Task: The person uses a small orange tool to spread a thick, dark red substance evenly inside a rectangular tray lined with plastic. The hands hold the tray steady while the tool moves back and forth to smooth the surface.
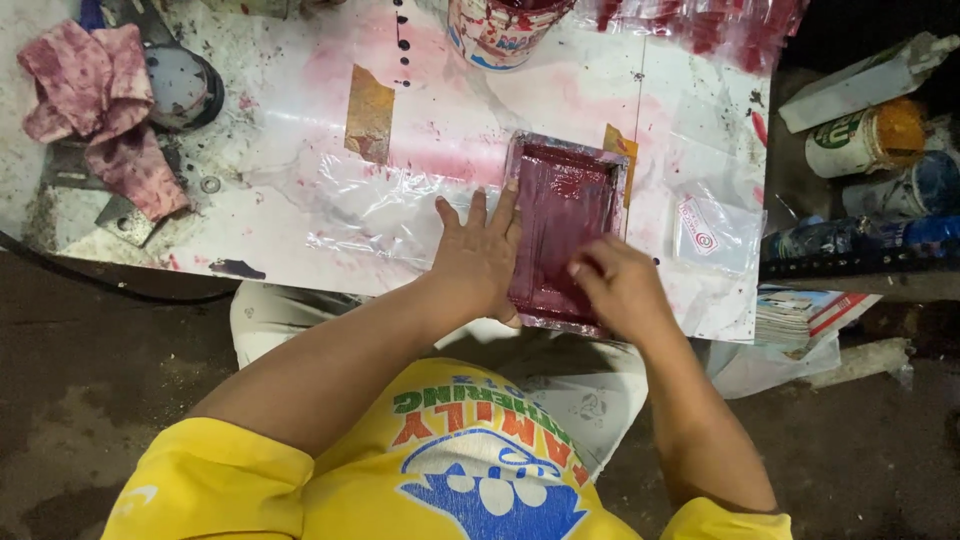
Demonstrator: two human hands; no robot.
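Red-inked frame [562,225] pinned by flat left hand [480,255], fingers spread; right hand [622,285] fingers curled on it

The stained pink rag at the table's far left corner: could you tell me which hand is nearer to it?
Left. The left hand lies flat beside the red frame, on the side towards the rag; the right hand rests on the frame, farther away.
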